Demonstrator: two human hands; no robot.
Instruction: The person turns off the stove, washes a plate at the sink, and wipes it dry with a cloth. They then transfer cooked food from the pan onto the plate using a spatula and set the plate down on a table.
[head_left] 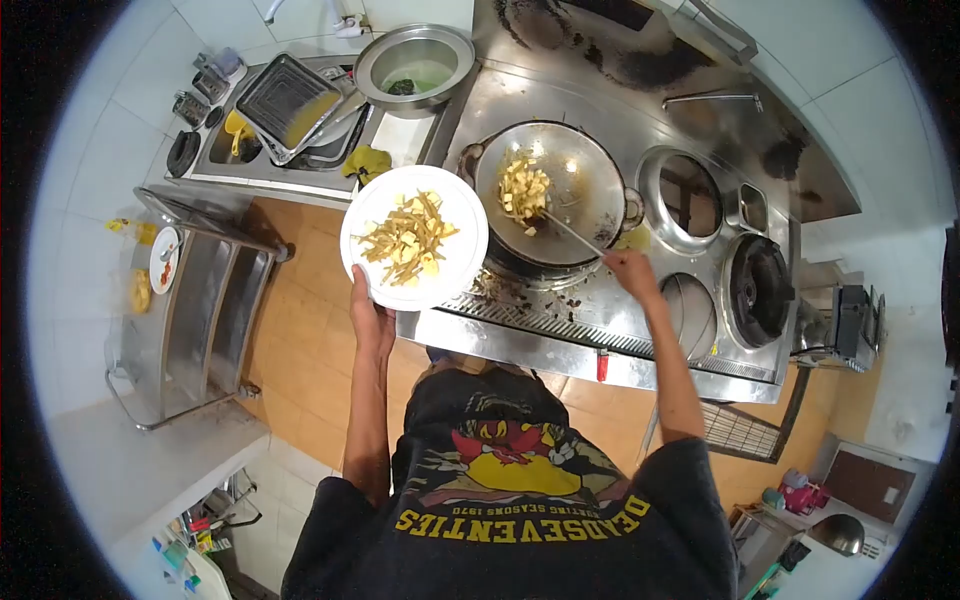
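Observation:
My left hand [372, 318] grips the near rim of a white plate [362, 270], holding it out to the left of the wok. Pale yellow cubes and brownish strips of food [408, 240] lie heaped on the plate. With my right hand [629, 272] I am closed around the handle of a ladle [575, 234], which reaches into the wok [585, 165]. More of the same cubed food [522, 190] sits in the wok at the ladle's end, hiding most of its bowl. The wok rests on the stove, a little to the right of the plate.
A large metal basin [415, 50] stands behind the plate beside a sink with stacked trays [288, 100]. Food scraps litter the stove's front edge [530, 300]. An open burner [757, 290] is at right, a metal trolley [205, 300] at left.

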